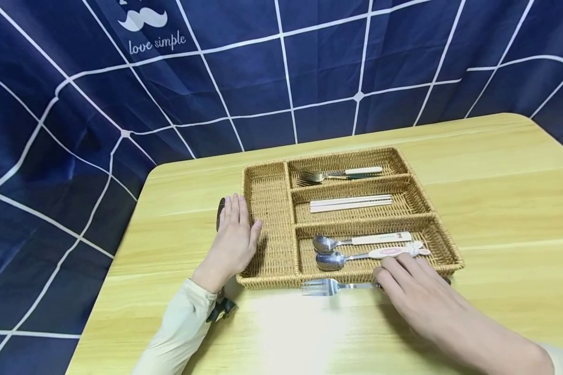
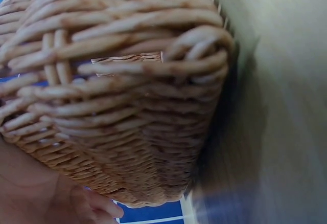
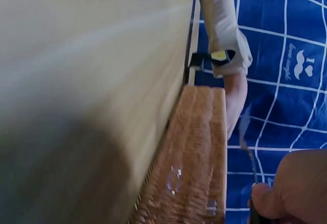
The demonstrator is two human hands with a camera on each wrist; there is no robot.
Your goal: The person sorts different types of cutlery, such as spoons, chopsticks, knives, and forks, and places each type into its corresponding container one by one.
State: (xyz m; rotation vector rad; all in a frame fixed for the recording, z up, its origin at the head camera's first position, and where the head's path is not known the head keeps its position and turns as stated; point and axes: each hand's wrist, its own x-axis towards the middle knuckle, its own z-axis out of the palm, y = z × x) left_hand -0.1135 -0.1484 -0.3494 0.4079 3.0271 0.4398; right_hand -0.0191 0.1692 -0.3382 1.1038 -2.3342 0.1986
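My right hand (image 1: 415, 297) pinches a fork (image 1: 322, 287) by its dark handle, at the near wall of a woven cutlery tray (image 1: 267, 282). The fork's tines point left, and most of its handle is hidden under the fingers. In the right wrist view, thumb and finger (image 3: 301, 185) meet on that handle. My left hand (image 1: 234, 237) lies along the tray's left wall with straight fingers, its thumb reaching over the rim. A dark rounded thing (image 1: 221, 213) shows beside the left fingers, partly hidden. Two spoons, one with a rabbit-shaped handle (image 1: 394, 252), lie in the near compartment.
White chopsticks (image 1: 352, 203) lie in the tray's middle compartment. Forks (image 1: 316, 176) with white and dark handles lie in the far one. The wooden table (image 1: 511, 208) meets a blue curtain (image 1: 328, 67) with white lines at the back and left.
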